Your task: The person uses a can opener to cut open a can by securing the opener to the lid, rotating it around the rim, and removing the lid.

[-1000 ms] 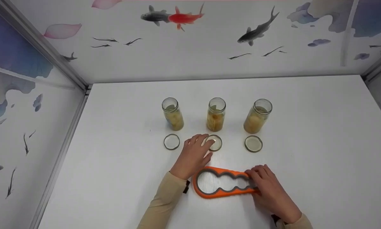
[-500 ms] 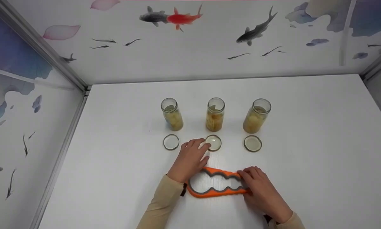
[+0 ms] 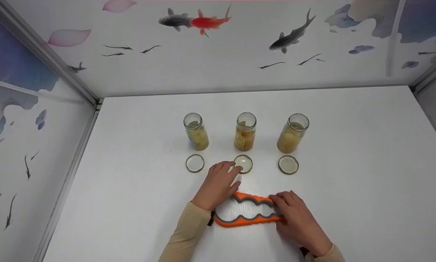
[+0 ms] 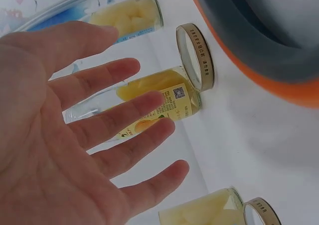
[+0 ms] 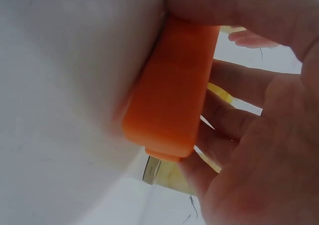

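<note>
My right hand [image 3: 300, 220] grips the narrow end of an orange and grey jar opener [image 3: 247, 220] lying on the table. In the right wrist view, thumb and fingers clasp both sides of its orange end [image 5: 169, 90]. My left hand [image 3: 217, 183] hovers over the opener's wide end, hiding part of it. Its fingers are spread and hold nothing, as the left wrist view shows of this hand [image 4: 84, 125]. Its fingertips overlap the edge of the middle jar lid [image 3: 245, 163] in the head view; I cannot tell whether they touch it.
Three unlidded glass jars of yellowish fruit stand in a row: left jar [image 3: 198, 136], middle jar [image 3: 245, 138], right jar [image 3: 290, 140]. In front of them lie the left lid [image 3: 195, 163] and right lid [image 3: 288, 165]. A printed panel [image 3: 218, 65] rises behind the white table [image 3: 356, 174].
The right hand has slid the jar opener a little to the left, its wide end passing further under the left hand. The left hand has drawn back slightly from the middle lid.
</note>
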{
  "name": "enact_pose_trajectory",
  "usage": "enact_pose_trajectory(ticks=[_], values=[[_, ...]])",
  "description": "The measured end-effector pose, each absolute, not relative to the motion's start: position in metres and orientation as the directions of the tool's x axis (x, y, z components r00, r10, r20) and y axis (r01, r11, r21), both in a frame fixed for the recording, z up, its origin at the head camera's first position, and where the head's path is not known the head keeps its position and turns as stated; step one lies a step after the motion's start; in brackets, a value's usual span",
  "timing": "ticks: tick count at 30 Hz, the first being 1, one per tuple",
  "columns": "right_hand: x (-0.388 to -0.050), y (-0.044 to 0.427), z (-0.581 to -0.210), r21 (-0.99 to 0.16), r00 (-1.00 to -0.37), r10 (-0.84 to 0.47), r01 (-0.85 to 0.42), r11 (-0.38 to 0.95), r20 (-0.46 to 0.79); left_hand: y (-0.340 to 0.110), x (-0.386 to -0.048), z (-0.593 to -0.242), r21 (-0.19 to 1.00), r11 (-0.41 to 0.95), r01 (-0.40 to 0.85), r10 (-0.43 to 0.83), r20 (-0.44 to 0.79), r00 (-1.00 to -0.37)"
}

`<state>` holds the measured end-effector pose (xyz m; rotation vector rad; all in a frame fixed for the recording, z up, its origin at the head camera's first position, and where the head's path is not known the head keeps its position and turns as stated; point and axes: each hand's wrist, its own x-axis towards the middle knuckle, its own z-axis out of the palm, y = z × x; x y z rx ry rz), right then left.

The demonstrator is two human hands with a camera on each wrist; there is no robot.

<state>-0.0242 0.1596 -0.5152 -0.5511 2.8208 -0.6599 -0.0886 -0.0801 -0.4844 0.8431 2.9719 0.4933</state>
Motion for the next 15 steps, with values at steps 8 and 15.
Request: enact_pose_trajectory(ticks=[8,15], values=[[-0.0218,0.1640,-0.5104,-0.476,-0.911,-0.405,-0.322,0.819,-0.080,-0.0825,-0.0865,-0.4834,0.320,0.812,0.488,0.502,0.043,-0.864],[-0.0205,0.1660,-0.5079,-0.431,-0.929,-0.366,-0.354,0.830,0.057,-0.0861,-0.0794,-0.4863,0.322,0.820,0.473,0.476,0.075,-0.876]])
